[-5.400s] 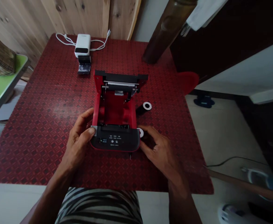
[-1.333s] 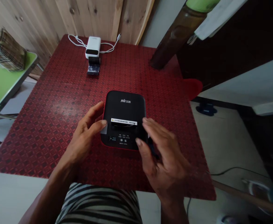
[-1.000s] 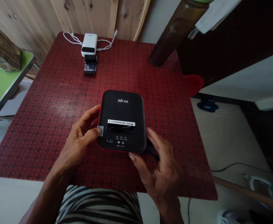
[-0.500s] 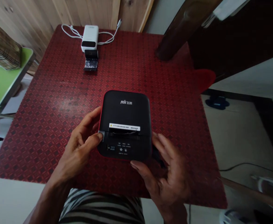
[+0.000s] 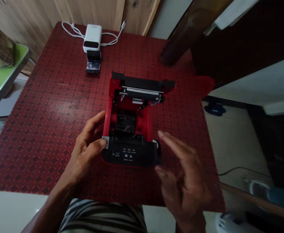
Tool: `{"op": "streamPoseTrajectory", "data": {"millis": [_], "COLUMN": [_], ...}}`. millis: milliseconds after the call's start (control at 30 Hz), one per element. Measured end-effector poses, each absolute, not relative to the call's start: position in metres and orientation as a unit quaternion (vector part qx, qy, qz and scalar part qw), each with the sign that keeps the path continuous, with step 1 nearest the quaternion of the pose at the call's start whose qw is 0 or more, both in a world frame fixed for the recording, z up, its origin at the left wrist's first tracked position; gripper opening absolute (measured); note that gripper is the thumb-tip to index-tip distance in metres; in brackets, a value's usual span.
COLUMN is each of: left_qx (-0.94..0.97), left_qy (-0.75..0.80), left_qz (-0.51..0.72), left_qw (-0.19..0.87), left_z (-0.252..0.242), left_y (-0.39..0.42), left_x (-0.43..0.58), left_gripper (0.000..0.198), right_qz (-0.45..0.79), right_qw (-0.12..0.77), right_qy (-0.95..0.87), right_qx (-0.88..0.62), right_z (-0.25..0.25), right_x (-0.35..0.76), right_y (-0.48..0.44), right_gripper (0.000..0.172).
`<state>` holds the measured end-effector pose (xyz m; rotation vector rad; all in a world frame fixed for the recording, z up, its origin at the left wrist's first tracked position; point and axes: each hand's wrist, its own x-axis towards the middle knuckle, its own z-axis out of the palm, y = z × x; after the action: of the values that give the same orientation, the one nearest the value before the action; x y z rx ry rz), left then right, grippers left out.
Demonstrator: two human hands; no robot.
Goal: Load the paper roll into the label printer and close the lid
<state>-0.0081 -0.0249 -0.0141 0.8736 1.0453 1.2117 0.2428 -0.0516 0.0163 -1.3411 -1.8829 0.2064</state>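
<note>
Left hand [image 5: 86, 152] gripping grey tab [image 5: 105, 141] of open red thermal printer [image 5: 132, 152], right hand [image 5: 183, 174] open just beside it

Pine-plank wall [image 5: 27, 13] behind far edge of red patterned table [image 5: 42, 136], pale plaster wall [image 5: 173, 19] next to it. Dark wood furniture [image 5: 241, 42] top R, green-topped table [image 5: 8, 58] off L edge. Pale floor [image 5: 231, 145] past R edge, w/ black cable [image 5: 239, 167] on it. Soft light, faint sheen on tabletop.
</note>
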Motion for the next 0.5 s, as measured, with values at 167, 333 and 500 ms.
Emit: {"op": "streamPoseTrajectory", "data": {"millis": [167, 333, 500], "left_qx": [0.377, 0.397, 0.402], "left_qy": [0.435, 0.445, 0.446], "left_qz": [0.526, 0.52, 0.518], "left_qw": [0.626, 0.612, 0.609], "left_z": [-0.014, -0.011, -0.01], "left_y": [-0.028, -0.028, -0.027], "left_x": [-0.009, -0.008, -0.008], "left_gripper": [0.058, 0.061, 0.061], "right_qz": [0.039, 0.061, 0.062], "right_qw": [0.336, 0.213, 0.051], "right_qy": [-0.793, -0.862, -0.875], "right_qx": [-0.507, -0.456, -0.478], "right_z": [0.05, 0.051, 0.049], "right_x": [0.228, 0.206, 0.183], "right_y": [-0.013, 0.03, 0.057], "right_gripper": [0.04, 0.037, 0.035]}}
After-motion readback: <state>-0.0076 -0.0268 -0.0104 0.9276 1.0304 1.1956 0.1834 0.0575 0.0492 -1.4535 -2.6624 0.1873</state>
